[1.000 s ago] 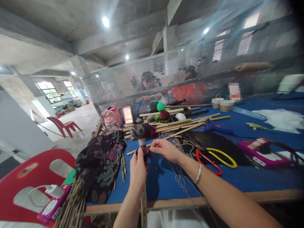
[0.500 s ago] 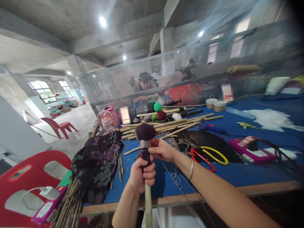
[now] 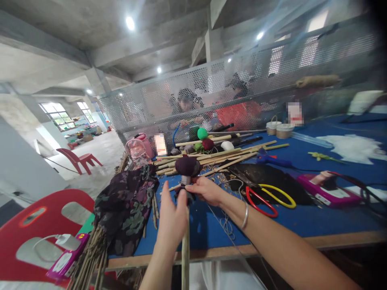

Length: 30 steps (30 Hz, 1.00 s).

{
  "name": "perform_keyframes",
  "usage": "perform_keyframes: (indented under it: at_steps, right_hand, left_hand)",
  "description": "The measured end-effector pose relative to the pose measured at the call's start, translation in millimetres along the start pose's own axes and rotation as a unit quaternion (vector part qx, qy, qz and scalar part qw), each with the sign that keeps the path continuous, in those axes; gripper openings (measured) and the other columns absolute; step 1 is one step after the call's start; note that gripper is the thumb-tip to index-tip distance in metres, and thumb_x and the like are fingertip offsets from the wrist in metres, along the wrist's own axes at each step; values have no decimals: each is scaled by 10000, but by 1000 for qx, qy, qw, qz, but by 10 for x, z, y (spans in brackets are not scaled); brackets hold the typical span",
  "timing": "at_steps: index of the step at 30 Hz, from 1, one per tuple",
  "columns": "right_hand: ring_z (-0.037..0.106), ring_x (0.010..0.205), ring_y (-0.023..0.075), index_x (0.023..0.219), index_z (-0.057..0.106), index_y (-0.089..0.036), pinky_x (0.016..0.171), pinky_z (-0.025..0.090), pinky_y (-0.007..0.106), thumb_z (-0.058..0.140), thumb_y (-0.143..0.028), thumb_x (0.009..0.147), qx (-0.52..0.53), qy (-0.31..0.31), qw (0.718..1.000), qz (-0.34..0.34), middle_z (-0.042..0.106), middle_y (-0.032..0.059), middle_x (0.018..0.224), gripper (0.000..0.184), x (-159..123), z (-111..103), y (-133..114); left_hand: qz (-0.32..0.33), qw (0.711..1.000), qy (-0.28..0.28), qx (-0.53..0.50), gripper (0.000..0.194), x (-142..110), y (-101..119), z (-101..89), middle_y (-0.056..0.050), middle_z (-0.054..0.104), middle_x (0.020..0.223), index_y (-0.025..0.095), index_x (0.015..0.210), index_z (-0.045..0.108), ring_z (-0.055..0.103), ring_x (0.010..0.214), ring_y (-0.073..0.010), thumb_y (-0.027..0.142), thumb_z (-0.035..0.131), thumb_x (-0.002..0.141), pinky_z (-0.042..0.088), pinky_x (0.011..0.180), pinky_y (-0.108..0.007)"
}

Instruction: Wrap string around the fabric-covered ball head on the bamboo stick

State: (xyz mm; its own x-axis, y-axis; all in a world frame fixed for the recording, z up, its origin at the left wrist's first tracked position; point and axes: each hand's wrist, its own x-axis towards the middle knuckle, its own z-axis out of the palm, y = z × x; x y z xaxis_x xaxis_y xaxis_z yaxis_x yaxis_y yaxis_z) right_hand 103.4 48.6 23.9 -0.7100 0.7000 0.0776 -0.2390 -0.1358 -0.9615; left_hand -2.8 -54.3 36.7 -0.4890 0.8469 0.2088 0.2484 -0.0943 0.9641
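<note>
Cloth-headed stick (image 3: 185,245) at tabletop's (image 3: 272,229) front edge, long axis near upright in view, head away from wearer, left grip (image 3: 173,219) open beside shaft, contact unclear, right grip (image 3: 210,191) pinched at neck.

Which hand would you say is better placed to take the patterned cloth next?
Left hand, probably: it looks open and nearer the cloth; the right hand pinches below the dark ball.

Concrete ceiling (image 3: 72,24), lit lamps (image 3: 130,23); perforated metal screen (image 3: 136,108); bright windows (image 3: 57,114); pale floor (image 3: 102,151); red plastic chairs (image 3: 75,205); blue-topped table (image 3: 208,237).
</note>
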Motion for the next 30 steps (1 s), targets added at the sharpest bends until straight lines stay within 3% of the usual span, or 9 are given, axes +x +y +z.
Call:
perform_keyframes:
  at_steps: [3,6,9,13,16,21,30]
  right_hand:
    - [497,561,91,778,588,-108,541,391,216,735,-333,577,25,2,999,-26,591,1,652,335,4,54,27]
    - [536,647,126,772,609,-98,645,413,259,736,-343,564,35,12,999,1,617,27,710,345,17,50,77]
    - [524,611,118,758,618,-86,619,401,258,709,-370,594,-6,20,1000,9,616,34,686,341,35,19,105]
    - [479,551,83,712,618,-95,535,361,214,688,-352,625,-91,25,995,-20,586,5,617,280,14,-27,27]
    - [350,406,36,597,574,-109,394,238,183,695,-310,613,-119,18,993,-2,475,-49,471,235,-37,-59,-68]
    - [136,303,19,643,543,-136,314,75,186,670,-331,637,2,-40,998,52,261,-119,344,233,-61,-83,-76]
    - [204,314,6,644,497,-142,310,91,180,732,-336,580,18,-27,999,16,361,-100,426,311,-45,-52,-39]
  left_hand:
    - [4,998,-58,39,700,-105,2,161,-182,338,1369,116,1291,352,289,1270,-283,381,622,702,230,1003,-336]
    - [-26,998,-44,35,713,-107,-99,275,-207,483,1238,133,1283,360,451,1140,-316,390,643,681,348,877,-344]
    - [-18,998,-30,44,501,-25,-189,273,-168,594,1057,144,1150,480,554,952,-268,399,587,732,384,773,-308]
    - [-30,999,-29,-13,261,62,-266,185,-70,614,765,167,849,572,542,676,-183,403,578,737,382,606,-248]
    - [-82,991,-42,-93,272,56,-341,145,0,536,593,177,806,541,478,515,-137,422,607,707,335,480,-216]
    - [-136,976,-76,-153,352,-8,-360,136,72,415,499,196,832,491,330,363,-64,489,613,680,224,365,-179]
    - [-215,912,-158,-311,314,4,-136,80,78,395,460,187,731,405,241,314,-28,467,543,699,195,312,-152]
